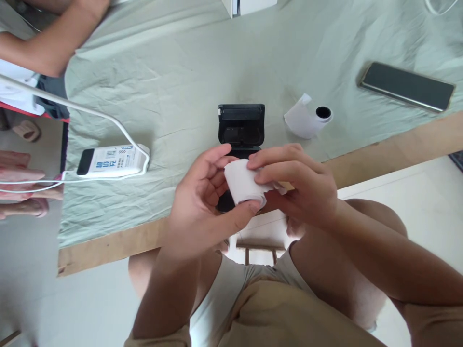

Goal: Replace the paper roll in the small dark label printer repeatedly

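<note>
A roll of white paper is held between my two hands near the table's front edge. My left hand supports it from the left, with the thumb along its lower end. The fingers of my right hand press on its right side, where a loose paper end sticks out. Beneath and behind the roll lies a black device with its lid raised; my hands hide most of its body. To the right on the cloth rests a second, partly unwound paper roll with a black core.
A dark phone lies at the right. On the left sits a white power bank with white cables. A white box stands at the far edge. Another person's arm is at the upper left. The green cloth is wrinkled.
</note>
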`<state>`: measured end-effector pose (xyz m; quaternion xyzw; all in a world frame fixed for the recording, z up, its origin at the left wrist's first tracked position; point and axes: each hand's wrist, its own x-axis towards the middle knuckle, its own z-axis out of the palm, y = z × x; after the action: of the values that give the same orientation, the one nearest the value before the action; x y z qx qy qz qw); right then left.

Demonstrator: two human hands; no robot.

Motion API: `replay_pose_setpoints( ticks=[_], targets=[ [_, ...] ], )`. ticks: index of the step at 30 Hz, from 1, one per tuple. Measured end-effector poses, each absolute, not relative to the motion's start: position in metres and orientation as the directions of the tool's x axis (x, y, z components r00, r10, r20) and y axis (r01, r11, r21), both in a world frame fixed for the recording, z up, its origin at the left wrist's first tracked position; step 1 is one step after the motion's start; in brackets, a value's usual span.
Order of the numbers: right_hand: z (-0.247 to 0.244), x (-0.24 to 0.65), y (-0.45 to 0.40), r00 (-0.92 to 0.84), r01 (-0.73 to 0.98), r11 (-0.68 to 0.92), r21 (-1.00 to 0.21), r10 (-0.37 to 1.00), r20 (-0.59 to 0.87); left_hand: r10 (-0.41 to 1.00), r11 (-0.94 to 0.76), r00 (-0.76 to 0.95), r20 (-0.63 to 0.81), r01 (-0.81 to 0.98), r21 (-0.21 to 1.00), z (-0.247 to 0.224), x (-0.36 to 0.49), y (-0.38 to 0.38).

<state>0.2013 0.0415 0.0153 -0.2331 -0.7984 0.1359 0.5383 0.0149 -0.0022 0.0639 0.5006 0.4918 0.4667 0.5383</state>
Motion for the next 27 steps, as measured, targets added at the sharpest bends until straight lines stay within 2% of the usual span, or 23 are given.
replay_pose_setpoints(
  ticks=[4, 9, 15, 18, 21, 23, 27],
  targets=[
    [0.021, 0.213, 0.046, -0.345, 0.259, 0.861, -0.438, 0.505, 0.791, 0.999, -0.040, 0.030, 0.039, 0.029, 0.999, 0.060, 0.007, -0.002],
    [0.024, 0.223, 0.050, -0.339, 0.269, 0.877, -0.398, 0.473, 0.813, 0.992, -0.111, 0.054, 0.110, 0.012, 0.994, 0.054, -0.002, -0.002],
    [0.022, 0.216, 0.040, -0.396, 0.262, 0.894, -0.365, 0.444, 0.804, 0.972, -0.205, 0.086, 0.218, -0.133, 0.970, 0.049, 0.002, 0.000],
    [0.020, 0.205, 0.034, -0.331, 0.282, 0.899, -0.336, 0.420, 0.845, 0.979, -0.143, 0.118, 0.168, -0.197, 0.970, 0.050, 0.013, -0.006],
    [0.018, 0.196, 0.032, -0.263, 0.272, 0.900, -0.340, 0.410, 0.873, 0.985, 0.011, 0.167, 0.036, -0.273, 0.962, 0.054, 0.027, -0.015],
    [0.016, 0.191, 0.032, -0.245, 0.257, 0.903, -0.344, 0.406, 0.880, 0.989, 0.084, 0.138, -0.043, -0.306, 0.948, 0.055, 0.034, -0.020],
    [0.013, 0.185, 0.030, -0.195, 0.228, 0.896, -0.382, 0.427, 0.883, 0.968, 0.179, 0.231, -0.097, -0.371, 0.911, 0.053, 0.036, -0.023]
  ],
)
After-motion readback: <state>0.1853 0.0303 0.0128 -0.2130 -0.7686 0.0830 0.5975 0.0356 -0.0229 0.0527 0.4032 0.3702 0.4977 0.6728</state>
